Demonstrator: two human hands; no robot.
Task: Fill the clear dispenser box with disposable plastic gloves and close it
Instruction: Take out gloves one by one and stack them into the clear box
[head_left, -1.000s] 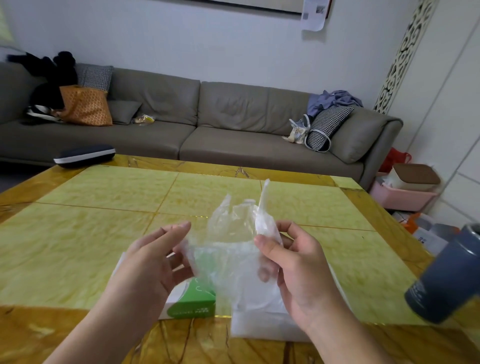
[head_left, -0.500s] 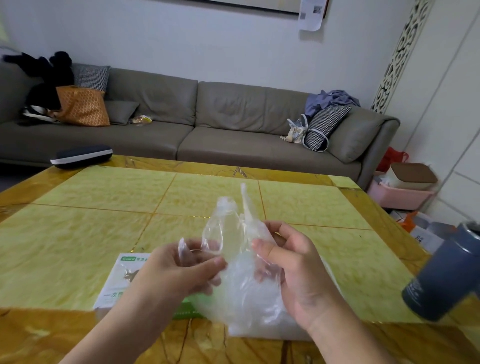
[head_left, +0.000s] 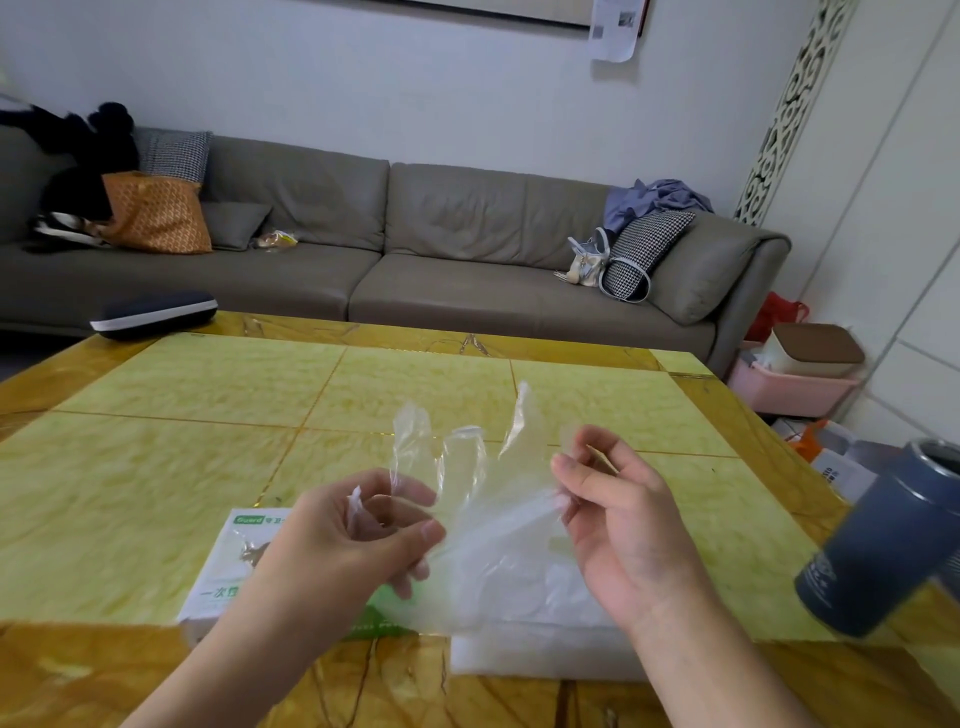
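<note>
I'm holding a thin, clear plastic glove (head_left: 483, 499), filmy & crinkly w/ faint sheen. Table (head_left: 208, 457) is looking like glossy polished stone, yellow-green w/ amber border. Box (head_left: 228, 571) is showing smooth printed cardboard; gray can (head_left: 878, 540) is looking matt w/ a metal rim.

A Living Room at Home, Seen From the Coffee Table

A long grey sofa (head_left: 395, 260) runs along the far wall of what is plainly a domestic living room. Houndstooth cushions (head_left: 641, 254), an orange patterned bag (head_left: 156, 213) and crumpled blue clothing (head_left: 654, 197) lie scattered across its seats. In the foreground stretches a glossy yellow-green stone table (head_left: 208, 415) with amber borders. To the right, a pink plastic basket (head_left: 784, 389) sits on the floor beside white cabinet panels and a carved white lattice screen (head_left: 789, 104), and a paper sheet (head_left: 615, 28) hangs on the pale wall.
</note>
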